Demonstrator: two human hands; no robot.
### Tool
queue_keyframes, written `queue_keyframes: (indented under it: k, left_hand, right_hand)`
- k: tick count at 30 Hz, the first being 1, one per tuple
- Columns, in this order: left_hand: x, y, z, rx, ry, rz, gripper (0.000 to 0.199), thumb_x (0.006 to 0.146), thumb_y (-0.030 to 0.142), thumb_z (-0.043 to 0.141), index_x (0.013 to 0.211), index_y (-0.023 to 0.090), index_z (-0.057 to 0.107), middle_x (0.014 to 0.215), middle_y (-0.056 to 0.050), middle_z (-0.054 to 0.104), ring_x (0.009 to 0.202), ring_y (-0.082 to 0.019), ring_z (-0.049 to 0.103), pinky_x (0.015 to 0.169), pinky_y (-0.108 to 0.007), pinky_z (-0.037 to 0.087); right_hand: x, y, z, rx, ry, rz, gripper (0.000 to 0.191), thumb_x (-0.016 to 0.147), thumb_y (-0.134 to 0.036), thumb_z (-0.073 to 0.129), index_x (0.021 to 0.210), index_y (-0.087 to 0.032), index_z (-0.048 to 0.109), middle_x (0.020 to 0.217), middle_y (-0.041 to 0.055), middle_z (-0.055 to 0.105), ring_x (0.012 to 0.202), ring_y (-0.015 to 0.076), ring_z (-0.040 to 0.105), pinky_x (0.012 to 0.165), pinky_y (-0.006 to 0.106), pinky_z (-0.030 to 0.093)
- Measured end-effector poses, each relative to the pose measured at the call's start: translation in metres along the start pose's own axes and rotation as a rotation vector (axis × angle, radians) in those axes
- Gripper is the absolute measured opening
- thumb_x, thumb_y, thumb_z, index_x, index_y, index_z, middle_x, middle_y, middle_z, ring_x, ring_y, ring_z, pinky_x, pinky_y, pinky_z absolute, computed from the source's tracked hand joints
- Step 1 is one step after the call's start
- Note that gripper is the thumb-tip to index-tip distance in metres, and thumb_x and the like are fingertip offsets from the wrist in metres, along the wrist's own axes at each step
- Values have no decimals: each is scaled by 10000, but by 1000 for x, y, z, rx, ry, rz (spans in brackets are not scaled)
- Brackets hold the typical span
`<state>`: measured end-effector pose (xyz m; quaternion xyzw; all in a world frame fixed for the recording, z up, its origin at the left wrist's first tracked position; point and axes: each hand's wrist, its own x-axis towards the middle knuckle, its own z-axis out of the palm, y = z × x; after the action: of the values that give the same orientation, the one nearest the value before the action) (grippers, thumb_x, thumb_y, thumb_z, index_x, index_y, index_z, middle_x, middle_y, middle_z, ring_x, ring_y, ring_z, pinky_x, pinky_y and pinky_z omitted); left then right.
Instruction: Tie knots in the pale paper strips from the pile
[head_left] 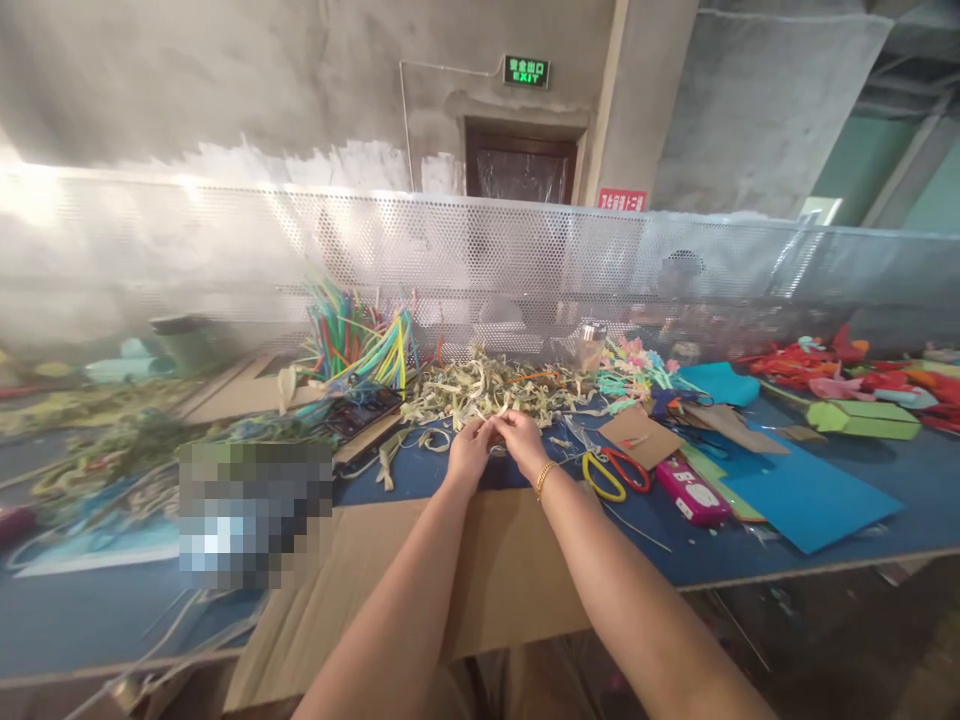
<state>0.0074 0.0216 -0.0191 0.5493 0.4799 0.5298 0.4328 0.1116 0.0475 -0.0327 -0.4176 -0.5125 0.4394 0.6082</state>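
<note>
My left hand (470,452) and my right hand (519,440) meet at the middle of the table, fingertips pinched together. Between them is a small pale strip (484,415), partly hidden by the fingers. Right behind the hands lies a heap of pale, dried-looking strips (450,385). Beneath my wrists a brown cardboard sheet (510,560) covers the front edge of the blue table. Scissors with yellow and red handles (604,478) lie to the right of my right hand.
Colourful pipe-like stems (352,335) stand at the back left. Further right are a magenta box (691,492), blue sheets (810,490), a green paper piece (862,420) and red pieces (795,365). A perforated metal screen (420,240) runs behind the table. A bottle (591,347) stands near it.
</note>
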Motion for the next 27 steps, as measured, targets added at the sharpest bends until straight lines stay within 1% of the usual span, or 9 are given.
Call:
queue_keyframes:
  k: [3,5,9,11,13,16,19,23,27]
  left_hand:
    - [-1,2,0,-56,-11,-40,268,761,469,581,761,208,639,667,-45,656,744,-239,647,597,-305,459]
    - [-2,2,-1,-91,-22,-29,271,762,470,579,735,204,622,634,-33,637,695,-219,638,582,-294,450]
    - [-2,1,-4,-56,-28,12,406,698,535,640,518,210,476,417,35,453,506,-154,537,572,-278,442]
    - [-1,1,-5,-53,-34,4,454,675,577,650,498,210,451,383,50,413,453,-135,495,560,-277,442]
    - [0,1,-6,-97,-62,-21,422,662,575,670,552,200,511,406,45,464,457,-132,510,566,-277,452]
    - [2,0,-8,-222,-101,-52,336,636,486,733,715,182,613,542,-1,613,570,-153,608,613,-278,481]
    - [2,-1,-9,-273,-63,-88,347,613,410,764,831,171,638,663,-43,684,635,-168,648,531,-243,450]
    - [2,0,-10,-226,4,-113,346,582,413,776,745,180,580,684,-44,695,628,-168,654,405,-179,297]
    - [2,4,-11,-204,9,-65,358,561,428,783,669,177,552,636,-40,682,629,-169,653,420,-183,301]
  right_hand:
    - [0,3,0,9,-50,13,246,637,-426,661,628,-184,616,582,-4,624,560,139,556,576,260,446]
    - [1,2,-2,-26,-28,-29,243,629,-417,668,624,-177,634,604,-4,631,584,131,554,596,250,441]
    - [3,-6,-4,-78,39,-58,243,600,-406,686,604,-166,649,577,-17,610,571,114,518,584,232,417]
    - [5,-9,-5,-57,28,-27,240,585,-403,695,594,-167,652,539,-23,595,547,115,507,567,235,412]
    - [6,-12,-4,-27,-12,-3,234,580,-399,700,594,-169,660,540,-16,608,557,123,521,576,243,421]
    - [9,-11,-2,26,-56,15,237,605,-407,680,609,-170,671,599,2,642,615,134,558,622,252,438]
    - [12,-7,0,56,-29,5,226,602,-392,685,640,-170,667,626,-3,643,620,123,559,643,249,437]
    - [15,-5,1,64,-9,-39,229,603,-373,694,654,-156,644,621,-15,624,595,102,536,639,235,424]
    - [16,-6,2,64,-35,-63,241,627,-390,677,669,-158,627,628,-22,608,600,95,525,642,228,418]
